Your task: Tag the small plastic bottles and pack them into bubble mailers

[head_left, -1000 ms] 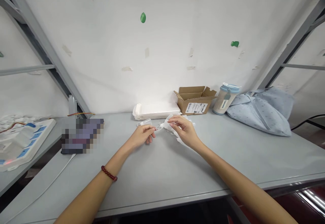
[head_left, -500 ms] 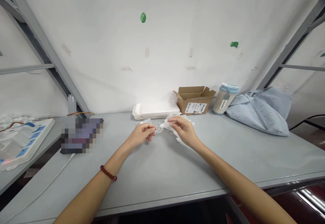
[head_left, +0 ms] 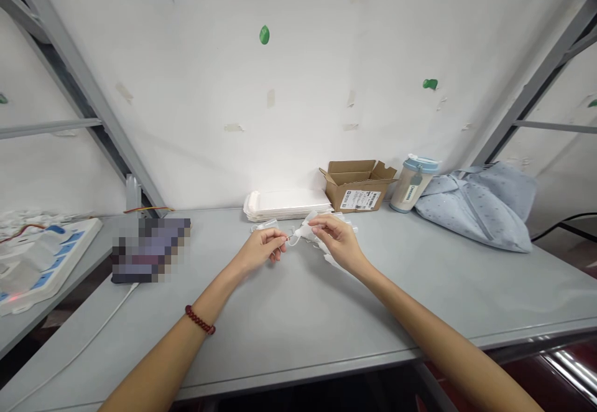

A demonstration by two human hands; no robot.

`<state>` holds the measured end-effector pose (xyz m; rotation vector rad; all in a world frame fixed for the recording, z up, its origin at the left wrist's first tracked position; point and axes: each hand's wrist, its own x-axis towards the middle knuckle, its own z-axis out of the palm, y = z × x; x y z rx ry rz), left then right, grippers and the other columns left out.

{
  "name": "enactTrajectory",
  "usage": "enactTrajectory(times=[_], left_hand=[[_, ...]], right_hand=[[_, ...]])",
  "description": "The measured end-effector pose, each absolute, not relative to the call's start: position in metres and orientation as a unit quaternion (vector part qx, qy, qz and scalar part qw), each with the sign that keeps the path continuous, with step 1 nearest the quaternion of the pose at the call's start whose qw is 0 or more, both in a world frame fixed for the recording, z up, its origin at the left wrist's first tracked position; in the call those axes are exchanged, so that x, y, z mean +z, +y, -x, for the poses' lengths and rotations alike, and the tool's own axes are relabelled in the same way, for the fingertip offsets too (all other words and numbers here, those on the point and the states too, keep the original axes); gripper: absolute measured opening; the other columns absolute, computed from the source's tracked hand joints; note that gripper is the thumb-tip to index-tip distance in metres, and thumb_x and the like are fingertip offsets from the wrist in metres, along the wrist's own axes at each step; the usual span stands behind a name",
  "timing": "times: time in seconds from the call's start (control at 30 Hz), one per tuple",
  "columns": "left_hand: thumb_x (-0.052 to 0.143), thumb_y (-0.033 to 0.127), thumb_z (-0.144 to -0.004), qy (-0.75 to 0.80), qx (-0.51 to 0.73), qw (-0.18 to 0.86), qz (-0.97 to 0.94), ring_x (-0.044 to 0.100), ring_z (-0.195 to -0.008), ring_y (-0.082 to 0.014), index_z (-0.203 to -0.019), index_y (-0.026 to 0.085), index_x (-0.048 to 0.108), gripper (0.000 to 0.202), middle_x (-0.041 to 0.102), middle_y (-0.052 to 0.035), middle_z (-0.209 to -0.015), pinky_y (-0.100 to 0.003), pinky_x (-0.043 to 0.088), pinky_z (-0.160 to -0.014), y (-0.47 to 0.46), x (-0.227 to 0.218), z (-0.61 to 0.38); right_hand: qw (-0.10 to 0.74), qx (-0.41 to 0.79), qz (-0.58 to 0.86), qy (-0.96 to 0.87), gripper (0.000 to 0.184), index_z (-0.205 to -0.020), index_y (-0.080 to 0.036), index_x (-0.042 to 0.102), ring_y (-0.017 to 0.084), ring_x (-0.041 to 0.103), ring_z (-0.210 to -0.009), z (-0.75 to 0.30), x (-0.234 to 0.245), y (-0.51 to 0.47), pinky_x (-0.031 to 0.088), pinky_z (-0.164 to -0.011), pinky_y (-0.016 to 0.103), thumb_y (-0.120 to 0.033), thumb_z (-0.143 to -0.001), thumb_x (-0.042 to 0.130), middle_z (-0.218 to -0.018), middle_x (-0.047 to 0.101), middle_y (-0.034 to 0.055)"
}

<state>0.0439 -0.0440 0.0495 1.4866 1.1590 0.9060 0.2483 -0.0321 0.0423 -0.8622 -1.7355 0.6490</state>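
Note:
My left hand [head_left: 262, 247] is closed in a pinch on the end of a thin white cord [head_left: 293, 242]. That cord curves across to a small white piece [head_left: 305, 231], whose exact kind I cannot make out. My right hand [head_left: 339, 239] is closed, its thumb and fingertips on the white piece. Around and behind both hands lie clear plastic pieces [head_left: 270, 225], and more white bits [head_left: 332, 259] show under my right hand, partly hidden by it. Both hands are just above the grey table [head_left: 280, 318].
Against the wall stand a stack of white packets [head_left: 291, 200], an open cardboard box [head_left: 361, 194], a lidded tumbler [head_left: 414, 182] and a light blue cloth bag [head_left: 476, 210]. At left are a blurred-out device [head_left: 152, 250], its white cable [head_left: 88, 350] and a power strip [head_left: 56, 262].
Almost nothing differs. The cord between my hands looks slightly straighter near the left fingertips, and the view has shifted a little.

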Motion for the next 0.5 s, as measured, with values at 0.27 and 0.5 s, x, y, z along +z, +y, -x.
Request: enactTrajectory(times=[0.27, 0.5], left_hand=[[0.058, 0.038, -0.073, 0.480, 0.374, 0.507, -0.611, 0.051, -0.051, -0.0088, -0.076, 0.015, 0.061, 0.024, 0.057, 0.0002, -0.065, -0.023, 0.041, -0.051, -0.0457, 0.0510, -0.0457], [0.057, 0.036, -0.074, 0.484, 0.388, 0.511, -0.594, 0.050, -0.051, -0.0086, -0.079, 0.016, 0.062, 0.022, 0.056, 0.0011, -0.065, -0.023, 0.041, -0.051, -0.0430, 0.0478, -0.0432]], right_hand=[[0.521, 0.263, 0.358, -0.729, 0.015, -0.089, -0.022, 0.066, 0.014, 0.058, -0.077, -0.2456, 0.0388, -0.0331, 0.047, -0.070, 0.030, -0.024, -0.082, 0.053, -0.094, 0.063, 0.0044], [0.536, 0.265, 0.360, -0.716, 0.015, -0.090, -0.022, 0.066, 0.014, 0.058, -0.077, -0.2446, 0.0390, -0.0350, 0.049, -0.072, 0.030, -0.027, -0.082, 0.054, -0.093, 0.062, 0.0045]])
